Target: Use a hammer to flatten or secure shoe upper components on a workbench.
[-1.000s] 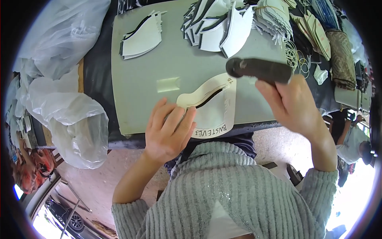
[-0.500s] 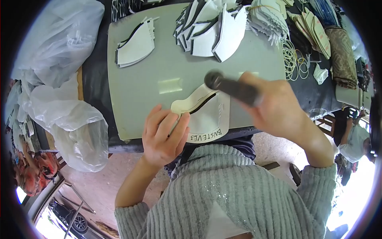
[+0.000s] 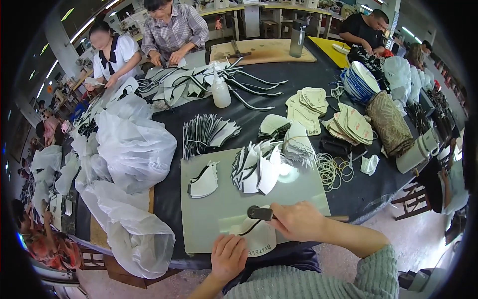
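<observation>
My right hand [image 3: 296, 220] is closed round a hammer, its dark round head [image 3: 260, 213] over the upper edge of a cream pattern piece [image 3: 263, 238]. The wooden handle sticks out to the right past my wrist. Whether the head touches the piece cannot be seen. A curved black strip runs across the pattern piece. My left hand [image 3: 229, 253] lies on the piece's left side, fingers extended and pressing down. Both hands work at the near edge of a grey-green board [image 3: 201, 222]. Small stacks of white cut pieces [image 3: 203, 183] and fanned white pieces [image 3: 251, 172] lie farther up the board.
Plastic bags [image 3: 132, 144] bulge at the left. Right of the board are looped cords [image 3: 332, 172], cream pattern pieces [image 3: 351, 124] and a patterned roll [image 3: 391, 119]. Beyond stand a squeeze bottle [image 3: 220, 92] and a dark bottle [image 3: 297, 40]. Other people work across the table.
The view has tilted upward, bringing the far table and other people into sight. My left hand stays on the pattern piece; the hammer, blurred before, now shows more sharply over its upper edge.
</observation>
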`<state>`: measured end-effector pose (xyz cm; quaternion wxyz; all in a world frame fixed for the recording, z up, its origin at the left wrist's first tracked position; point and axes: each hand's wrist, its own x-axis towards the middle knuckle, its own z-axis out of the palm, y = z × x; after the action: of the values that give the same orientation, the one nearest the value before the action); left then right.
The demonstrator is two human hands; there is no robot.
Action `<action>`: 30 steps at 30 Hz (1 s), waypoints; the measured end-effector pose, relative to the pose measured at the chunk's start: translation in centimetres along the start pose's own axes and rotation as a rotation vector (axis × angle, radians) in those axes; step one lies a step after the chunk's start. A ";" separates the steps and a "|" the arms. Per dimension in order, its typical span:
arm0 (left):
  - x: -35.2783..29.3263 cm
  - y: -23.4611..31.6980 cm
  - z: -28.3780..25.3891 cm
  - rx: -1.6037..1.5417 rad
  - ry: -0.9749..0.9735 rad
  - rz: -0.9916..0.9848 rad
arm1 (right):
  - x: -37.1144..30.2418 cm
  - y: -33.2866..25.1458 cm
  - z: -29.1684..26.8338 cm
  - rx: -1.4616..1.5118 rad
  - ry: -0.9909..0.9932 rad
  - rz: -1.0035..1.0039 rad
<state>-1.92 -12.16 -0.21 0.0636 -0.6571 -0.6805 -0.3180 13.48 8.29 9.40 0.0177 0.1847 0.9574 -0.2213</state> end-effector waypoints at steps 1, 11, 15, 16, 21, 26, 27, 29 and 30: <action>0.0 0.1 0.2 -0.001 -0.001 0.000 | 0.0 -0.2 0.3 -0.006 -0.052 -0.004; 0.4 0.2 -0.1 0.020 0.029 0.022 | 0.4 0.2 2.0 0.024 -0.168 0.005; 2.0 0.8 -0.2 -0.055 0.034 -0.109 | 0.8 3.9 5.9 0.259 0.203 -0.058; 3.1 1.5 -0.4 -0.051 0.036 -0.116 | 0.8 3.7 5.6 0.260 0.198 -0.065; 6.7 1.4 1.1 -0.051 -0.434 -0.300 | 0.2 2.1 4.6 1.156 0.082 0.386; 8.0 0.2 1.6 -0.213 -0.540 -0.382 | -0.2 2.2 6.1 1.307 0.111 0.435; 8.5 0.2 1.5 -0.182 -0.584 -0.349 | 0.0 2.3 6.4 1.319 0.130 0.413; 9.1 -0.6 1.7 -0.208 -0.613 -0.344 | 0.3 2.3 6.8 1.330 0.149 0.389; 9.5 -0.9 1.8 -0.238 -0.644 -0.340 | 0.5 2.4 7.1 1.329 0.154 0.386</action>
<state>-3.37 -3.12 2.87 -0.2837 -0.6038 -0.7233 -0.1782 13.54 7.43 1.99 -0.1281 0.3385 0.5676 -0.7395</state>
